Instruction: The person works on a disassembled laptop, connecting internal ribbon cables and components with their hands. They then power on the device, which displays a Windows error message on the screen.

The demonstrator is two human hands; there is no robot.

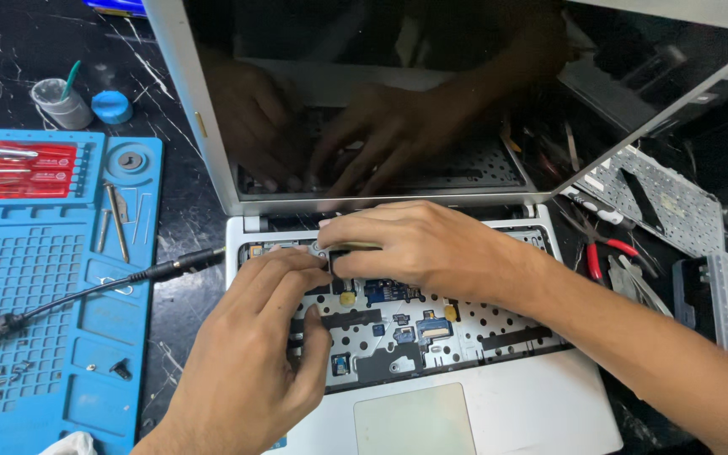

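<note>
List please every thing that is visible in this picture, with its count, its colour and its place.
laptop: one, silver-white, centre, lid open, keyboard removed, perforated tray exposed
power cable: one, black, plugged into laptop's left side, lying over the mat
work mat: one, blue, left
screwdriver set: one, red holder, on mat's top left
tweezers: metal, count unclear, on mat
small jar: one, grey-white, far left, teal stick inside
blue cap: one, beside jar
pliers: one, red handles, right of laptop
removed keyboard: one, silver, underside up, right
left hand: fingers on tray's upper left
right hand: fingertips meeting the left's there
</note>
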